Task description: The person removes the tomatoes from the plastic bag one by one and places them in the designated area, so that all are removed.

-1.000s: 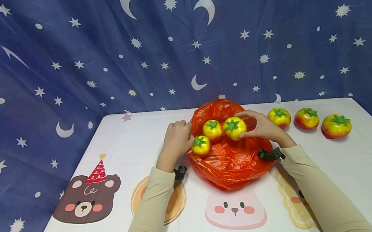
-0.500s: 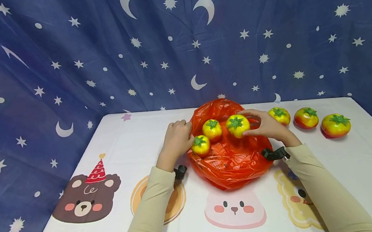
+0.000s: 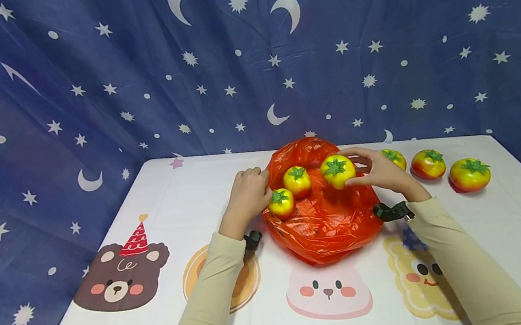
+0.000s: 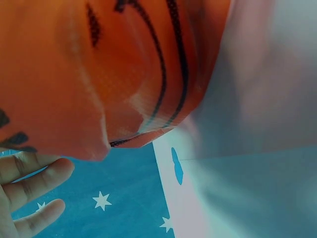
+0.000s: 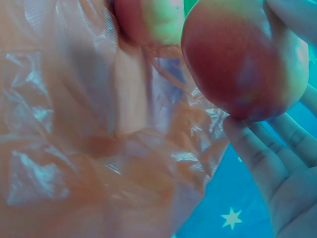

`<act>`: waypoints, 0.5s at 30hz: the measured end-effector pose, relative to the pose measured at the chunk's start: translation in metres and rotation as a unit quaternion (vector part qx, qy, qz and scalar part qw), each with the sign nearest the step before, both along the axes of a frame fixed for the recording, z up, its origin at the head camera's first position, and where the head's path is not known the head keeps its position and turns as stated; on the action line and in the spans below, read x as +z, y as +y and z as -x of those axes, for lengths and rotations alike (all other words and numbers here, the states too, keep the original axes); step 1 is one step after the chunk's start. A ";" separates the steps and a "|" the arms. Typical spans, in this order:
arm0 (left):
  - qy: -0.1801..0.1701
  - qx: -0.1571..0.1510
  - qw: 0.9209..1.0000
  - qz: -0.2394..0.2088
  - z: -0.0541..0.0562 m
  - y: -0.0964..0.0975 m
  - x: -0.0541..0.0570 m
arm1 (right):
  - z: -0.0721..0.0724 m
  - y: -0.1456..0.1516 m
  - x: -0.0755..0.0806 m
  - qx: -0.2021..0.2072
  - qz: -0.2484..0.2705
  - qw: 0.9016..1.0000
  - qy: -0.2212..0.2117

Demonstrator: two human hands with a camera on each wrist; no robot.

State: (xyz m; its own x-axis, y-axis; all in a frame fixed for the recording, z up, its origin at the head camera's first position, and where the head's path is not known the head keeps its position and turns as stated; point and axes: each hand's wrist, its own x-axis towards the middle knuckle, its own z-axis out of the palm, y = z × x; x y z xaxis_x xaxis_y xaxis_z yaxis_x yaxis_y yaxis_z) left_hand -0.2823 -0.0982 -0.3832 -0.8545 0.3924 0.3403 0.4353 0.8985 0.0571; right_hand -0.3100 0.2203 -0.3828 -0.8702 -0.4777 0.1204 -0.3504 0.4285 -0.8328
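A red plastic bag [image 3: 323, 237] stands with its mouth spread wide on the table. My left hand [image 3: 247, 195] grips its left rim; in the left wrist view some fingers [image 4: 44, 183] show beside the bag wall. Two yellow-red tomatoes with green leafy tops sit at the bag's left side, a lower tomato [image 3: 281, 204] and an upper tomato [image 3: 297, 181]. My right hand [image 3: 381, 170] holds another tomato [image 3: 338, 171] between thumb and fingers over the bag's right part. The right wrist view shows the red underside of this tomato [image 5: 242, 64] against the fingertips.
Three tomatoes stand in a row at the back right: a tomato [image 3: 395, 157] partly behind my right hand, a middle tomato [image 3: 428, 164] and an outer tomato [image 3: 469, 175]. The white printed tablecloth [image 3: 511, 238] ends at a blue starry curtain [image 3: 247, 64] behind.
My right hand has shifted a little to the right and away from me, carrying its tomato farther from the two in the bag. My left hand has stayed on the rim.
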 end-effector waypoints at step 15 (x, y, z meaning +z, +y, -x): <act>-0.005 0.003 1.000 0.002 -0.001 0.000 0.002 | -0.012 0.004 0.022 -0.008 -0.032 0.999 0.033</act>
